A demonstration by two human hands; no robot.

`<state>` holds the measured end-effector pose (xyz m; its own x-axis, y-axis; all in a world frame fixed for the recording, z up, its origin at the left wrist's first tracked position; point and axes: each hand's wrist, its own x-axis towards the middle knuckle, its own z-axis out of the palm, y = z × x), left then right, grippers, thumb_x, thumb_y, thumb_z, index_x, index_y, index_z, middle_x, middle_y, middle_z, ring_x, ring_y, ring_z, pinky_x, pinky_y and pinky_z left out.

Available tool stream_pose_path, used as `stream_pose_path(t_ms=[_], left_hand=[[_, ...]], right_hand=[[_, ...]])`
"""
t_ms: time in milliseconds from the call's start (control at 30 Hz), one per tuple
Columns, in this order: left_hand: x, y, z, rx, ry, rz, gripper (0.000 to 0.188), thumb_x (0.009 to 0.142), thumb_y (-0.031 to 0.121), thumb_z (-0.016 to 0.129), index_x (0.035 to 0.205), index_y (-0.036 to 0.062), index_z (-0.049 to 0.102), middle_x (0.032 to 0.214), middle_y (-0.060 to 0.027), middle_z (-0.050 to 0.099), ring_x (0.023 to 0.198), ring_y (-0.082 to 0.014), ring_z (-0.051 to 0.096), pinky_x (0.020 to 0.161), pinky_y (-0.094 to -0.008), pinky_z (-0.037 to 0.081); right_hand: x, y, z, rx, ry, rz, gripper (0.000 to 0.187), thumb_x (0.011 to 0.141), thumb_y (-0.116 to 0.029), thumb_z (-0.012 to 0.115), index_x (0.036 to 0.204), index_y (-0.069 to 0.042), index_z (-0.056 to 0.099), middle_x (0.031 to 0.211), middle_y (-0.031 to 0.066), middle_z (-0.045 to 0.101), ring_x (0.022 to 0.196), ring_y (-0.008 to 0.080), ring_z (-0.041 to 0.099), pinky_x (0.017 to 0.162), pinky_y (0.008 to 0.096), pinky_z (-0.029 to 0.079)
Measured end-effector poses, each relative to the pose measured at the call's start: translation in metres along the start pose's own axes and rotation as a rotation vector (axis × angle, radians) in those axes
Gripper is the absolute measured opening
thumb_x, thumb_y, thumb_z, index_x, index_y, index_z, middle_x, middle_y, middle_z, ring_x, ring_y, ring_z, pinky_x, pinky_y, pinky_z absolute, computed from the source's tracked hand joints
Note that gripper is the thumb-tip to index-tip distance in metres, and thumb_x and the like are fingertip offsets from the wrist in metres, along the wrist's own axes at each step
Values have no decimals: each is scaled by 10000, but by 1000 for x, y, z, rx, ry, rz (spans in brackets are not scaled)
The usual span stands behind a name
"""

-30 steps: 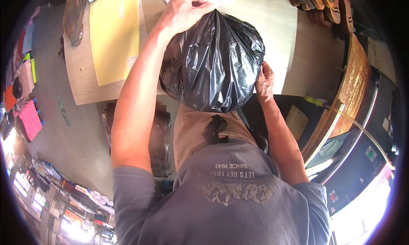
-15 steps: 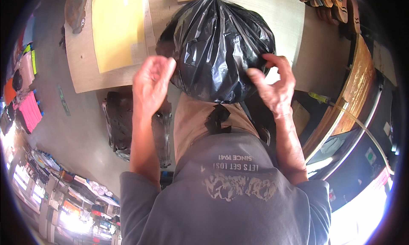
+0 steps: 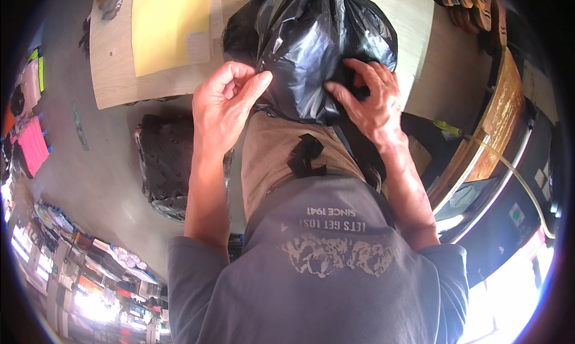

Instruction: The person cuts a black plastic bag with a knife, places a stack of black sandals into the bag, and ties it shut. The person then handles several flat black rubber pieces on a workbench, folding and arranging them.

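Note:
A shiny black plastic bag (image 3: 305,50), bulging and creased, lies at the near edge of the table against my lap. What is inside it does not show. At its left side is my left hand (image 3: 226,101), with thumb and forefinger pinched together at the plastic. My right hand (image 3: 374,101) rests against the bag's right front. Its thumb and bent fingers stand apart on the dark plastic, and some fingertips are hard to make out.
Yellow sheet (image 3: 171,29) lies on the pale wooden table (image 3: 111,83) to the left. Several curved wooden pieces (image 3: 470,11) sit at the far right. A dark, plastic-covered object (image 3: 165,164) stands on the floor by my left arm. Right of me are a worn wooden board (image 3: 500,116) and a hose (image 3: 509,176).
Both hands have moved inward over the bag, the left one pinching at its side. The plastic between them looks smoother. The view has shifted, so the table sits higher.

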<state>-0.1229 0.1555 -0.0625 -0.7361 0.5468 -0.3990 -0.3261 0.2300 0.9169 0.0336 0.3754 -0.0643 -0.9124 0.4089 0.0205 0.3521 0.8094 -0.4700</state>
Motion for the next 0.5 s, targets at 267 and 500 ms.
stream_pose_path(t_ms=[267, 500], left_hand=[[6, 1, 3, -100, 2, 21, 123, 985, 122, 776, 1020, 12, 733, 882, 8, 677, 801, -64, 602, 747, -235, 490], [1, 0, 10, 130, 70, -31, 253, 957, 203, 827, 1039, -12, 722, 893, 6, 683, 744, -23, 573, 681, -202, 482]], right_hand=[[-10, 13, 10, 368, 198, 396, 156, 957, -171, 780, 1041, -43, 752, 807, 49, 730, 712, 127, 654, 695, 295, 519], [-10, 22, 4, 588, 275, 613, 213, 972, -219, 789, 1033, -19, 754, 778, -24, 676, 711, 39, 561, 681, 219, 471]])
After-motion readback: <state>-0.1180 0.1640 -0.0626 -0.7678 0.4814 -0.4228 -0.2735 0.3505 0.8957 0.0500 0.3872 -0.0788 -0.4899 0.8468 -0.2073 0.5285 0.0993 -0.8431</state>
